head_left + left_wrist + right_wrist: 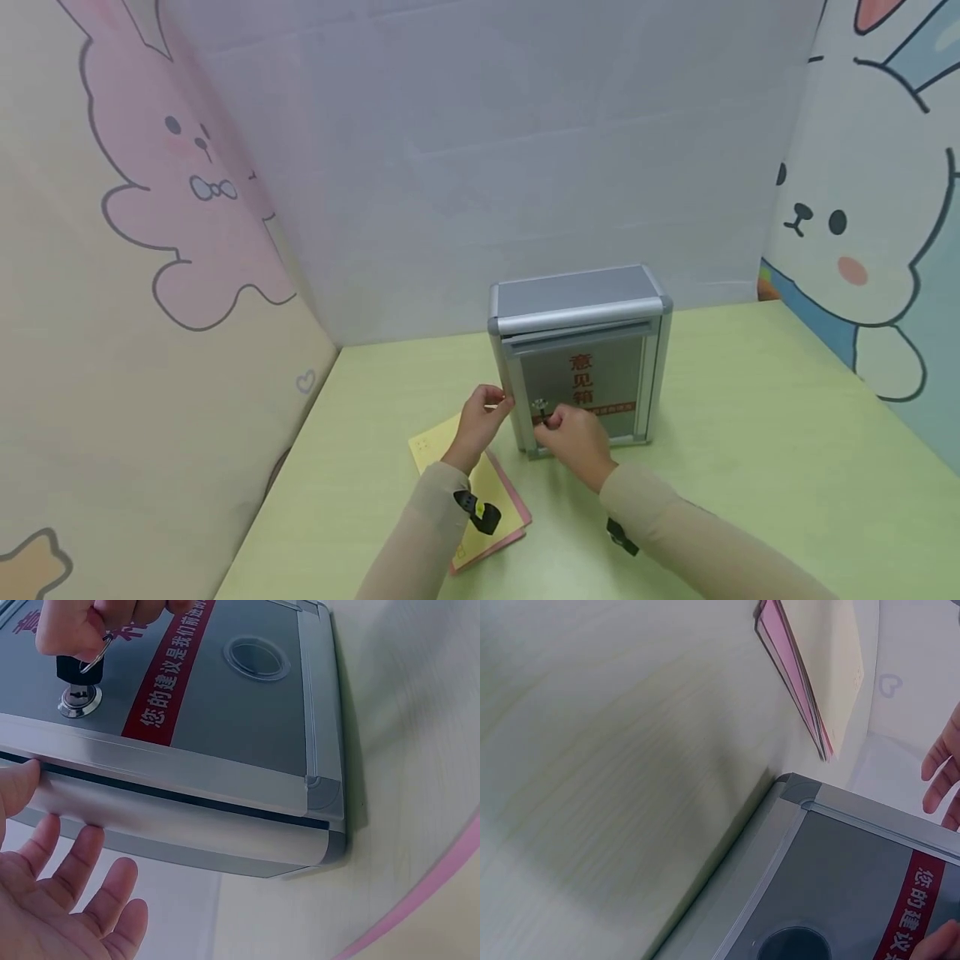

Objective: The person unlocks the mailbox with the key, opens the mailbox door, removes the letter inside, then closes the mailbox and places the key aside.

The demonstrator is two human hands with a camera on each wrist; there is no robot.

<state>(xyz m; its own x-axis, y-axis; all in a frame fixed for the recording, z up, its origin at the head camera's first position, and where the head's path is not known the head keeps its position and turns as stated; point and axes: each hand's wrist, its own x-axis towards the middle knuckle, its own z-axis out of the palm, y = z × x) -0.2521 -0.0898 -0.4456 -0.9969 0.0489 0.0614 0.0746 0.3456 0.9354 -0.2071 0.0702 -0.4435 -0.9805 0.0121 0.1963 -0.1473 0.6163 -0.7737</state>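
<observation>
A grey metal suggestion box (577, 293) with red Chinese lettering stands upright on the table. My right hand (577, 437) pinches the black head of a key (79, 670), which sits in the round lock (80, 701) on the front door; a metal ring (97, 656) hangs from the key. At the box's left side is my left hand (478, 425). Its thumb touches the frame by the door edge, and its loosely spread fingers (109, 896) lie along the side. A narrow dark gap runs between door and frame in the left wrist view.
Yellow and pink papers (491, 492) lie stacked at an angle under my left forearm, left of the box. The pale green table (750, 467) reaches a curtain-like backdrop (480, 167) behind. Cartoon-printed walls stand on both sides.
</observation>
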